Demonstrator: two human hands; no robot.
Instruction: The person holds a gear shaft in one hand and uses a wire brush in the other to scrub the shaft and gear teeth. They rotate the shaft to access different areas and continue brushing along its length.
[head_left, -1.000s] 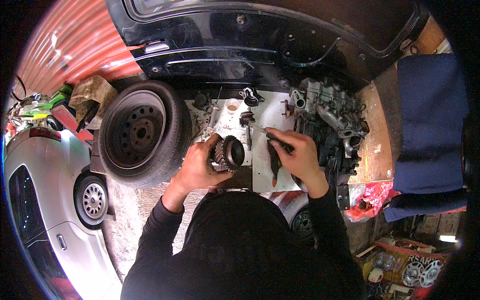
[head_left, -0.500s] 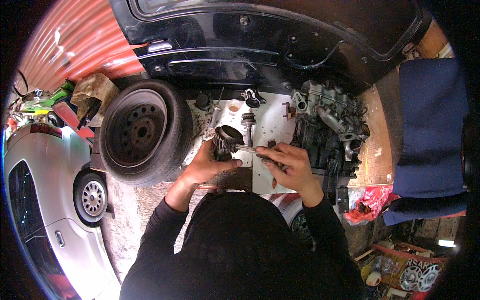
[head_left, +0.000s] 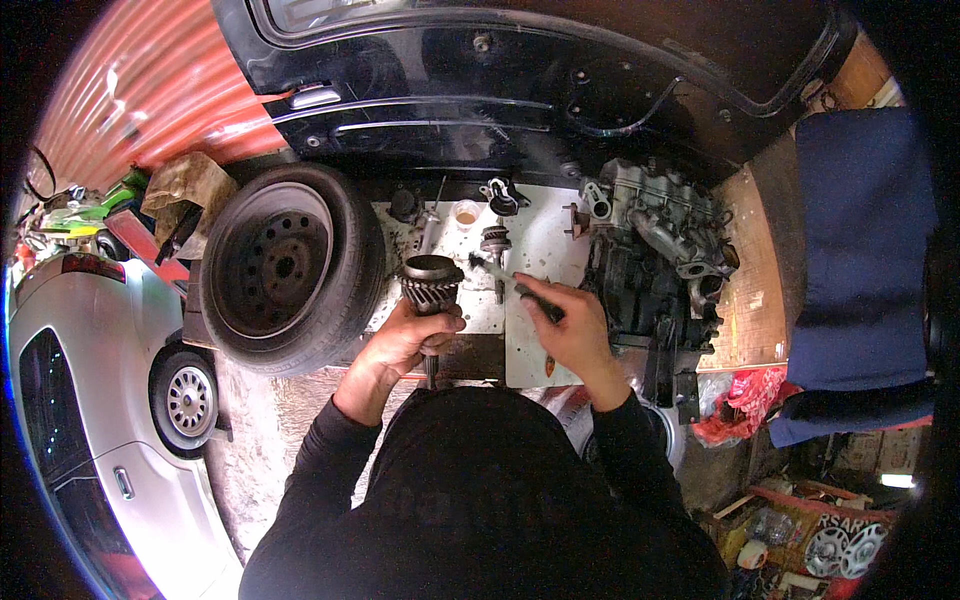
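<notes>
My left hand is closed round a gear shaft held upright, its dark helical gear and round rim above my fingers and its thin end below. In my right hand is a small brush, its dark bristles pointing left, just right of the gear and apart from it. Behind the brush, a second gear shaft stands or lies on the white board; which one I cannot tell. A cup of brownish liquid sits behind the held gear.
To the left rests a wheel with its tyre; to the right stands an engine. A black metal part and a silver cylindrical part lie toward the back. A dark vehicle panel rises behind. A silver car is at left.
The gear shaft has turned from tilted to upright and shifted slightly left with my left hand. The brush has come away from the gear, and its bristles now show.
</notes>
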